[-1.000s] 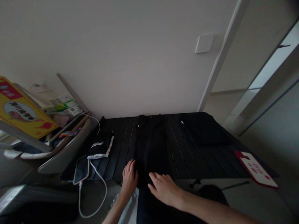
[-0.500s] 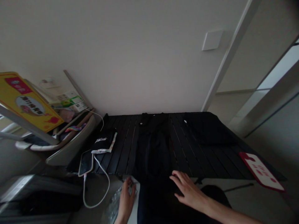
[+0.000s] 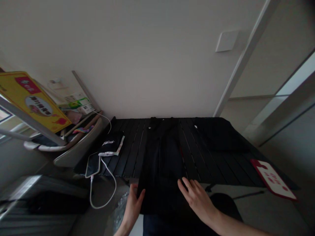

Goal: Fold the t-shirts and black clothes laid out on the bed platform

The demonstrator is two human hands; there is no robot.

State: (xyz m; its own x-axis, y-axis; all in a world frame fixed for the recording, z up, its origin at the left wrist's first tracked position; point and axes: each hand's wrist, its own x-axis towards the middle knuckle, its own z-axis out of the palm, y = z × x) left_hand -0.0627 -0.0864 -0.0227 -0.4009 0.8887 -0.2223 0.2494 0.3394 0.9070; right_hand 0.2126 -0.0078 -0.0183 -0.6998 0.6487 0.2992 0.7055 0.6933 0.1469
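Observation:
A long black garment, by its shape trousers (image 3: 162, 164), lies lengthwise over the table, its near end coming past the front edge toward me. At its far end are a small white tag and a small white mark. My left hand (image 3: 135, 200) pinches the near left edge, thumb on top and fingers partly hidden beneath. Opposite it, my right hand (image 3: 194, 196) is at the near right edge, fingers bent over the cloth and thumb out of sight. The dark cloth makes its folds hard to make out.
The black slatted table (image 3: 136, 141) stands against the wall. Folded black clothing (image 3: 219, 134) lies on its right, near a red-rimmed white board (image 3: 274, 180). On the left are a folded black cloth pouch (image 3: 109, 144), a phone (image 3: 93, 165) with a white cable, and a yellow box (image 3: 36, 101).
My left hand has come up from the plastic and white sheet to the trousers' edge. The near end is now raised and spread flatter between my hands. The view has shifted slightly.

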